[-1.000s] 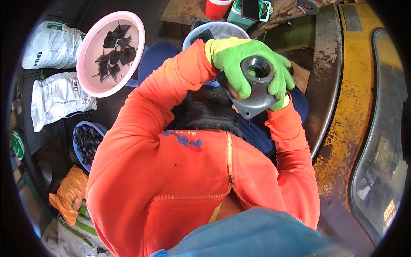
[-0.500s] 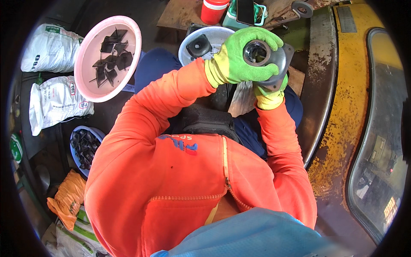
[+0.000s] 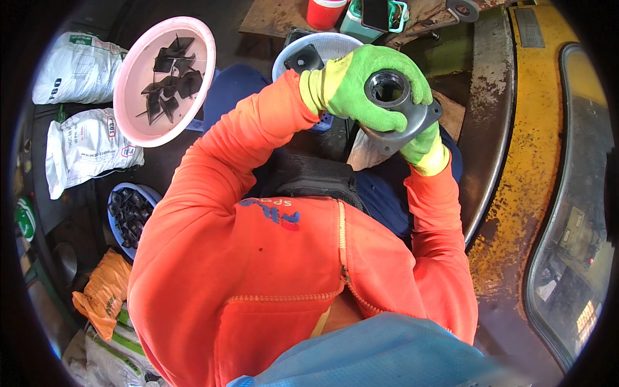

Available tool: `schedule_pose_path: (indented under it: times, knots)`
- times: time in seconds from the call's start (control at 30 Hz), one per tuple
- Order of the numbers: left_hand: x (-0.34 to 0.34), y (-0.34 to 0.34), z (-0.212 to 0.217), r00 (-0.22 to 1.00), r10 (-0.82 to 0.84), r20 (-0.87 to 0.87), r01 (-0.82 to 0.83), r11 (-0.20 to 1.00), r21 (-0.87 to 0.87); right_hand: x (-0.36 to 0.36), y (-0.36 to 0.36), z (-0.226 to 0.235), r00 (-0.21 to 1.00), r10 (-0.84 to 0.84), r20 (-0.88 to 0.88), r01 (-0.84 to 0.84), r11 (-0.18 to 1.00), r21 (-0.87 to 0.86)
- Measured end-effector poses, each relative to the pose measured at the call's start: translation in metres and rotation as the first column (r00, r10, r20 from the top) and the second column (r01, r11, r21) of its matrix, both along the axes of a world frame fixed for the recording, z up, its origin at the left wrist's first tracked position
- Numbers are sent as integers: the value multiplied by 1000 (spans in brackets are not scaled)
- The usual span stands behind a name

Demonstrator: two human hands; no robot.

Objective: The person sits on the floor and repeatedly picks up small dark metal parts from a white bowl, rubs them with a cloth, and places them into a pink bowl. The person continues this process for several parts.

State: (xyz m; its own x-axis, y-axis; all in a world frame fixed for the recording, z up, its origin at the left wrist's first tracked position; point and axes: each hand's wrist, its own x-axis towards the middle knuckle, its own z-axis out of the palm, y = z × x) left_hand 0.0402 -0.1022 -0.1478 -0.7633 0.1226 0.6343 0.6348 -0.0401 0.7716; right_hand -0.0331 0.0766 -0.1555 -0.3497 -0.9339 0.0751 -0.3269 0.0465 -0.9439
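While gloved hands grip, grey flange (image 3: 401,113) — raised.

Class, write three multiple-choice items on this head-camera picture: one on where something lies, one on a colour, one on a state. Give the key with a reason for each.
1. Where is the pink bowl of black parts?
A. upper left of the picture
B. lower right
C. on the yellow surface

2. What colour are the gloves?
A. blue
B. green-yellow
C. white

3. How is the grey metal flange held?
A. lying in a bowl
B. left hand alone
C. in both hands

Key: A, the bowl sits beside the white sacks at upper left; B, both gloves are green-yellow; C, the left hand wraps over its top and the right hand grips it from below.
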Motion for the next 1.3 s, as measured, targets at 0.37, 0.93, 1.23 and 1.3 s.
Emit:
schedule_pose_path:
  times: [0.37,0.93,1.23,1.3]
  knots:
    - [-6,1,3,934,-323,-152,320,946,-45,-1,19,-21,961,274,37,-276,960,44]
    - [-8,25,-14,895,445,2,-439,883,168,1,-29,-5,932,-351,-94,300,890,-343]
    - [4,2,9,1000,1,-11,-1,999,51,-12,2,-3,850,98,-518,-167,982,-89]
    - [3,2,10,988,-150,-46,151,988,17,-13,10,-8,825,171,-538,-222,975,-30]
